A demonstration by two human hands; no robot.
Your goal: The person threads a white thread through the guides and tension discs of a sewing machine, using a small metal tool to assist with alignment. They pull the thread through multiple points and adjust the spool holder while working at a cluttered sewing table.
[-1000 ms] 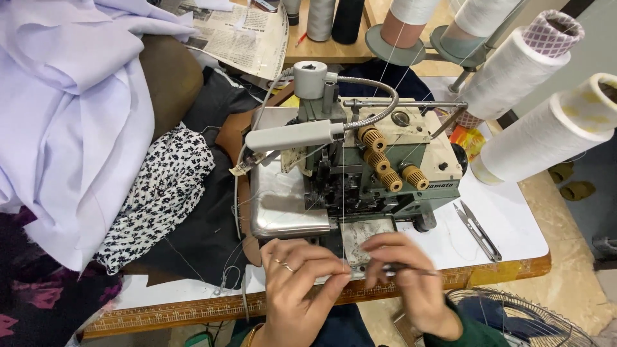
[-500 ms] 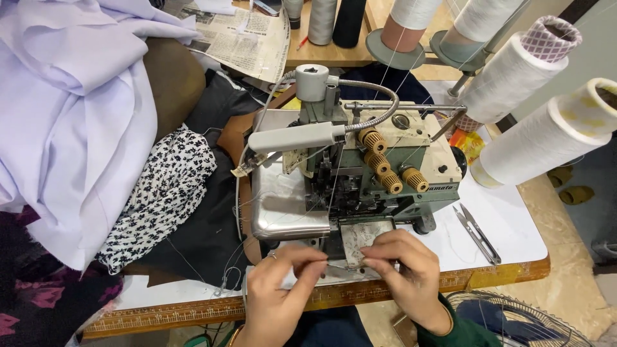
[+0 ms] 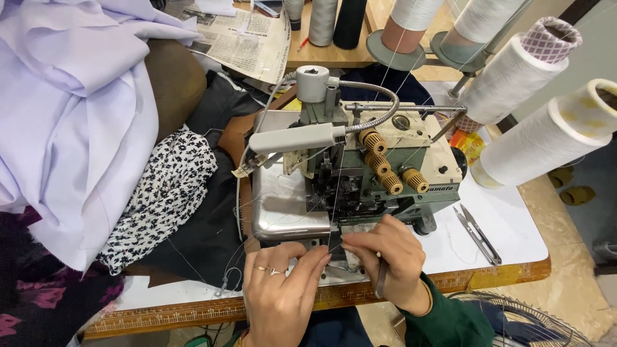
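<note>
Both hands, left hand [image 3: 283, 289] and right hand [image 3: 385, 257], apparently pinch thread [image 3: 335, 212].

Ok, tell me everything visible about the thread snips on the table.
The thread snips are small, metal-looking, with two slim dark blades meeting in a narrow V. They lie flat on the white tabletop, right of the green overlock machine, pointing diagonally toward the table's front edge. Nothing touches them; both hands are apart from them.

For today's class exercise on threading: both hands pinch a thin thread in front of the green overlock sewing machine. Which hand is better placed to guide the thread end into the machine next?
Probably the right hand: its fingertips pinch the thin thread directly below the green overlock sewing machine, nearer its threading parts. The left hand sits lower and further from them.
</note>
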